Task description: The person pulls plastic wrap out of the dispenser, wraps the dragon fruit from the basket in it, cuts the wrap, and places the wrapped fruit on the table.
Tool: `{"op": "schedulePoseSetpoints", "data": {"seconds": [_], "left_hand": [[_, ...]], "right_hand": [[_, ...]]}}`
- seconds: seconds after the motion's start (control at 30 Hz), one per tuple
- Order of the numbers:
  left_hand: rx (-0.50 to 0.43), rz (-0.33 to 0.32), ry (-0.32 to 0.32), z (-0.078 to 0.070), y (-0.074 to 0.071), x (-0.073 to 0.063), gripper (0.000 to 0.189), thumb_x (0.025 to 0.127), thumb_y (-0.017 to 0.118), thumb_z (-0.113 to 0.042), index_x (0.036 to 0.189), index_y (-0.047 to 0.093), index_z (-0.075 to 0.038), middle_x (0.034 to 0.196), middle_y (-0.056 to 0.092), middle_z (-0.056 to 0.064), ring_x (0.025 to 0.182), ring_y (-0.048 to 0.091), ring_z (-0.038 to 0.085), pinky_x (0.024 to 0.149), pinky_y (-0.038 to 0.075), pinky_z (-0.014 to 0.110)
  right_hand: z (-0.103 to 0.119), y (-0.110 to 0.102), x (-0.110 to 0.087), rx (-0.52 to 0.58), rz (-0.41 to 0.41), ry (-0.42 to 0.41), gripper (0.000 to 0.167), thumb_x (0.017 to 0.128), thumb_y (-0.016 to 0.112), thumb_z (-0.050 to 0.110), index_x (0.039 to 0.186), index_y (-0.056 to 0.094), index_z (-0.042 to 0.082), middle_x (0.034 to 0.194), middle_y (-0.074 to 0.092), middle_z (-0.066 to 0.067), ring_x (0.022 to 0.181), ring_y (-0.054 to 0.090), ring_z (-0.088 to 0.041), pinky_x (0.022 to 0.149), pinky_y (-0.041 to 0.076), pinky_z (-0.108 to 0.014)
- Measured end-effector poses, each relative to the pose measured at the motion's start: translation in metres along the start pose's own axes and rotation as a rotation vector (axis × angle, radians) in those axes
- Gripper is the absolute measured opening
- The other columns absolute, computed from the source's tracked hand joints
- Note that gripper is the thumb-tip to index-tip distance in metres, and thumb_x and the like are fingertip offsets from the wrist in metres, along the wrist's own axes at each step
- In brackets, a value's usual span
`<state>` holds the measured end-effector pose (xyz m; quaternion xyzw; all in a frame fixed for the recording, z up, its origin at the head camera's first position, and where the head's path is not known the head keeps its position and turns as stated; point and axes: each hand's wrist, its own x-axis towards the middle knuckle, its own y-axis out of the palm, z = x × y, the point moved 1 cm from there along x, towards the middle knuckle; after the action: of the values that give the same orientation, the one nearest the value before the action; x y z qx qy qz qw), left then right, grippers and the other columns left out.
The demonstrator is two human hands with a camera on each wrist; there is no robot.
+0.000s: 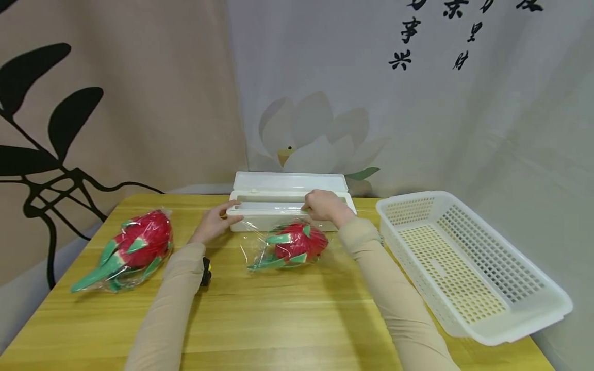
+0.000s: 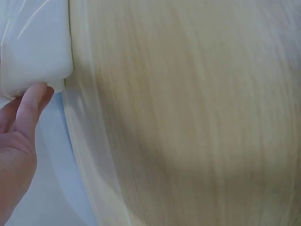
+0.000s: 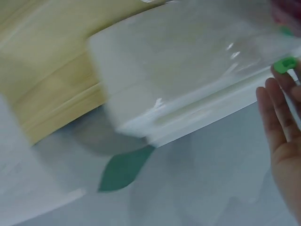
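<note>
A white cling film dispenser stands at the table's back edge with its lid raised. My left hand grips its left end, and in the left wrist view the fingers lie against the box's end. Over the dispenser's right part, my right hand pinches a small green slide cutter at the film's cutting edge. Clear film runs from the dispenser down over a red dragon fruit with green scales, lying just in front of it.
Another dragon fruit, wrapped in clear film, lies on the left of the wooden table. A white perforated basket stands on the right, beside my right forearm. A printed curtain hangs close behind the table.
</note>
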<state>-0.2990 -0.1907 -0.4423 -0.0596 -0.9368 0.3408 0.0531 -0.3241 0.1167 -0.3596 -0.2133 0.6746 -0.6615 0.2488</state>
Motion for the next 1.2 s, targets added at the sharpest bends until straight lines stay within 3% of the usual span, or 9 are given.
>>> {"op": "schedulePoseSetpoints", "data": {"seconds": [0.1, 0.17, 0.3, 0.43, 0.53, 0.67, 0.73, 1.03, 1.2], "left_hand": [[0.012, 0.003, 0.002, 0.000, -0.001, 0.000, 0.055, 0.092, 0.061, -0.035, 0.141, 0.045, -0.018, 0.152, 0.034, 0.018, 0.129, 0.044, 0.047, 0.100, 0.045, 0.055], [0.018, 0.001, 0.007, 0.000, -0.001, 0.001, 0.054, 0.092, 0.062, -0.035, 0.141, 0.046, -0.018, 0.152, 0.035, 0.018, 0.129, 0.045, 0.046, 0.099, 0.046, 0.054], [0.035, 0.003, 0.015, 0.000, -0.001, 0.003, 0.055, 0.092, 0.062, -0.036, 0.141, 0.046, -0.018, 0.151, 0.036, 0.018, 0.127, 0.047, 0.045, 0.100, 0.046, 0.054], [0.033, 0.006, 0.023, 0.000, 0.000, 0.004, 0.055, 0.091, 0.062, -0.038, 0.140, 0.047, -0.019, 0.151, 0.037, 0.017, 0.127, 0.047, 0.045, 0.100, 0.046, 0.054], [0.028, 0.005, 0.020, 0.002, 0.000, 0.004, 0.054, 0.091, 0.062, -0.037, 0.140, 0.048, -0.018, 0.151, 0.037, 0.018, 0.127, 0.047, 0.046, 0.098, 0.047, 0.054], [0.033, 0.004, 0.007, 0.003, 0.000, 0.003, 0.054, 0.091, 0.062, -0.037, 0.140, 0.047, -0.018, 0.149, 0.039, 0.020, 0.127, 0.047, 0.045, 0.099, 0.046, 0.054], [0.027, 0.011, 0.006, 0.002, 0.001, 0.004, 0.055, 0.091, 0.062, -0.038, 0.141, 0.046, -0.019, 0.149, 0.038, 0.021, 0.127, 0.047, 0.045, 0.100, 0.045, 0.054], [0.028, -0.001, 0.020, 0.002, 0.000, 0.002, 0.055, 0.091, 0.063, -0.036, 0.140, 0.047, -0.017, 0.149, 0.038, 0.021, 0.127, 0.048, 0.046, 0.100, 0.046, 0.053], [0.030, 0.001, 0.018, 0.002, -0.003, 0.001, 0.055, 0.092, 0.062, -0.035, 0.141, 0.047, -0.017, 0.149, 0.038, 0.022, 0.127, 0.048, 0.045, 0.100, 0.046, 0.053]], "right_hand": [[-0.018, -0.001, -0.013, -0.004, 0.004, 0.031, 0.036, 0.084, 0.049, 0.000, 0.105, 0.074, 0.015, 0.109, 0.073, 0.002, 0.089, 0.066, -0.013, 0.062, 0.044, -0.024], [-0.029, -0.002, -0.021, -0.003, 0.013, 0.057, 0.037, 0.084, 0.049, 0.000, 0.104, 0.075, 0.016, 0.109, 0.073, 0.002, 0.074, 0.056, -0.010, 0.056, 0.036, -0.024], [-0.042, -0.001, -0.030, 0.006, 0.017, 0.086, 0.038, 0.084, 0.049, 0.001, 0.104, 0.075, 0.019, 0.109, 0.072, 0.000, 0.064, 0.042, -0.009, 0.053, 0.028, -0.024], [-0.050, -0.001, -0.038, -0.012, -0.012, 0.075, 0.032, 0.082, 0.049, 0.002, 0.090, 0.077, 0.014, 0.098, 0.074, -0.002, 0.065, 0.047, -0.011, 0.054, 0.032, -0.026], [-0.057, -0.002, -0.046, -0.033, -0.039, 0.101, 0.020, 0.083, 0.057, 0.007, 0.082, 0.076, 0.012, 0.095, 0.072, -0.002, 0.076, 0.061, -0.015, 0.061, 0.048, -0.031], [-0.066, -0.004, -0.056, -0.024, -0.026, 0.143, 0.016, 0.082, 0.067, 0.014, 0.095, 0.077, 0.015, 0.107, 0.070, -0.003, 0.100, 0.065, -0.030, 0.078, 0.056, -0.047], [-0.067, -0.003, -0.057, -0.009, -0.012, 0.152, 0.018, 0.081, 0.071, 0.015, 0.098, 0.076, 0.014, 0.108, 0.069, -0.005, 0.103, 0.064, -0.032, 0.081, 0.055, -0.048], [-0.061, 0.011, -0.047, -0.036, -0.134, 0.107, 0.019, 0.069, 0.085, 0.019, 0.077, 0.071, 0.009, 0.084, 0.072, -0.004, 0.078, 0.065, -0.025, 0.073, 0.054, -0.042], [-0.065, 0.014, -0.050, -0.006, -0.195, 0.165, 0.023, 0.065, 0.086, 0.022, 0.067, 0.069, 0.007, 0.077, 0.071, -0.005, 0.071, 0.064, -0.024, 0.068, 0.054, -0.039]]}}
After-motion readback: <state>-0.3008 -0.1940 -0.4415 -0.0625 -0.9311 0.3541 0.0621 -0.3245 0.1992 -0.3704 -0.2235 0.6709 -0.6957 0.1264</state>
